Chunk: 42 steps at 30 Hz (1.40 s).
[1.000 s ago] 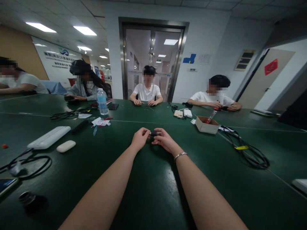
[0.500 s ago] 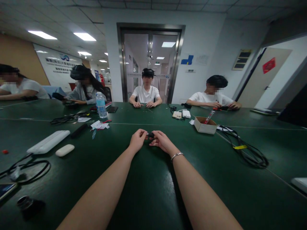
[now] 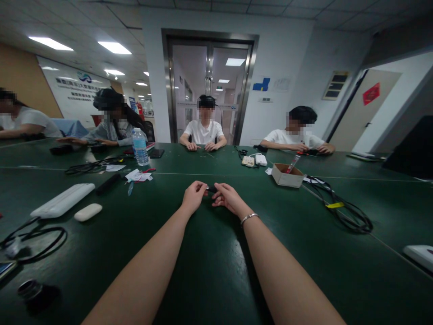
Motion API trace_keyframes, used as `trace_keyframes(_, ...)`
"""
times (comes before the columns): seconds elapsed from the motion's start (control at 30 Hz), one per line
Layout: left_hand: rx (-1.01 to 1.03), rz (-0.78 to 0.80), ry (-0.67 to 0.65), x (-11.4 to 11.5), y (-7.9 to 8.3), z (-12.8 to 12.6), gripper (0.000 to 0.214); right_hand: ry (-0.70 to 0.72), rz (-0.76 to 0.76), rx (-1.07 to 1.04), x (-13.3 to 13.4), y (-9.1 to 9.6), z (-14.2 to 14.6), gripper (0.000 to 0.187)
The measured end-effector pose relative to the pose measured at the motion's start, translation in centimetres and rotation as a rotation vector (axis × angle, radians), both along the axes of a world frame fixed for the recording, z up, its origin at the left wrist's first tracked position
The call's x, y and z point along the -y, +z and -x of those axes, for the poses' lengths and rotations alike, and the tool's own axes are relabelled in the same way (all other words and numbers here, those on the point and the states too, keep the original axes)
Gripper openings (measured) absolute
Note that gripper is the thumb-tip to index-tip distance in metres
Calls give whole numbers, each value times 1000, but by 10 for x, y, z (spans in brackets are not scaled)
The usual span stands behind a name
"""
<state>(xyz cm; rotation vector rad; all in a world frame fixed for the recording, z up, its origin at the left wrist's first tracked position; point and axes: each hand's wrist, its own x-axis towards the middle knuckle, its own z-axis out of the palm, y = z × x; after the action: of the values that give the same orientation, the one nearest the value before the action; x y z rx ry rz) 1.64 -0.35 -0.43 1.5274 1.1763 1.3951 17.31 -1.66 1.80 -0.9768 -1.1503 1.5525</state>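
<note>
A small dark object with a shiny, metal-looking end spans the gap between my hands, just above the green table. It is too small for me to tell its kind. My left hand pinches its shiny end between thumb and fingertips. On the other side, my right hand grips the black end with thumb and forefinger, its lower fingers curled loosely beneath. A silver bracelet circles my right wrist.
To the left lie a white power bank-like box, a white oval case and black cables. A water bottle stands farther back. A cardboard box and coiled cable sit right. Several people sit across the table.
The view has turned slightly right, so things on the table sit a little farther left. Both hands keep their hold, and slightly more of the small object shows between them.
</note>
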Motion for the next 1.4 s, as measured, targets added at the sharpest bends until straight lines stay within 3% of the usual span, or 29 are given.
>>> trace_keyframes(0.1, 18, -5, 1, -3, -3, 0, 25, 7, -25, 22, 0, 0, 0, 10)
trace_keyframes(0.2, 22, -14, -4, -5, -5, 0, 24, 26, -47, -21, 0, 0, -1, 32)
trace_keyframes(0.43, -1, -10, -3, -6, -5, 0, 25, 53, -32, 54, -2, 0, -1, 9)
trace_keyframes(0.57, -11, 4, -7, -4, -3, 1, 26, 68, -37, -14, 0, 0, -3, 29)
trace_keyframes(0.8, -40, 6, 11, -2, -3, 2, 26, 55, -22, 13, -1, -1, -3, 10)
trace_keyframes(1.0, -61, 37, 7, -3, -5, 3, 29, 60, -54, -59, 1, -3, -7, 24)
trace_keyframes(1.23, -198, -12, 112, -3, -6, 3, 30, 116, -86, -67, -1, -6, -8, 24)
trace_keyframes(1.4, -158, -11, 90, -4, -7, 3, 25, 120, -88, -51, -1, -6, -9, 23)
